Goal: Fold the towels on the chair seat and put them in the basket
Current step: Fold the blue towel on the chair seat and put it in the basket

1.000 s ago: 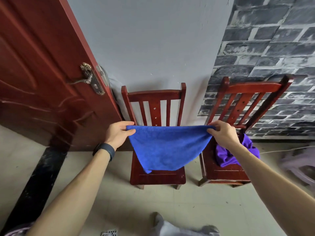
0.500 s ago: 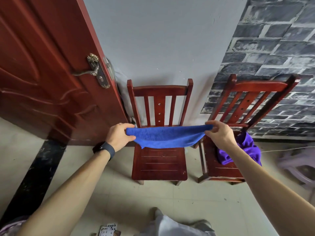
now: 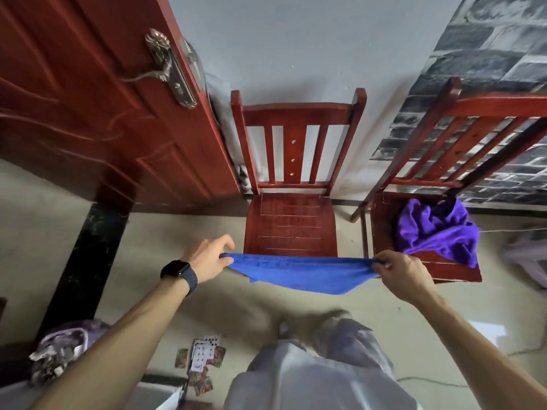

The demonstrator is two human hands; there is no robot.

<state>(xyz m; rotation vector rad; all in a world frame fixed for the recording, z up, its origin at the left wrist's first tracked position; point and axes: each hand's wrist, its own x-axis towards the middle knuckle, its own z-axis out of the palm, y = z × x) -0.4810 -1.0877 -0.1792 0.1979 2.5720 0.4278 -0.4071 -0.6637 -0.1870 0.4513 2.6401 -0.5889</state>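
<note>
The blue towel (image 3: 299,276) is stretched left to right between the two hands. Its long axis runs parallel to the near edge of the middle chair seat (image 3: 291,223) and lies just on the near side of that edge. The left grip (image 3: 207,258) pinches the towel's left corner just beside the seat's near left corner. The right grip (image 3: 405,276) pinches the right corner, in front of the gap between the two chairs. The held edge is taut, and the loose cloth sags below it on the near side, over the floor rather than the seat.

The bare seat therefore lies straight ahead, on the far side of the held edge and about equally close to both hands. I judge that laying the towel flat for folding calls for an even carry away from the body.

The purple towel (image 3: 438,232) lies crumpled on the right chair (image 3: 444,269), untouched. I cannot make out a basket.

A second ago the blue towel hung at the chair back, draped down over the seat. Half a second ago it was held out level above the far part of the seat. It has since come to the seat's near edge. The view has tipped down, so playing cards (image 3: 202,355) on the floor show more fully.
</note>
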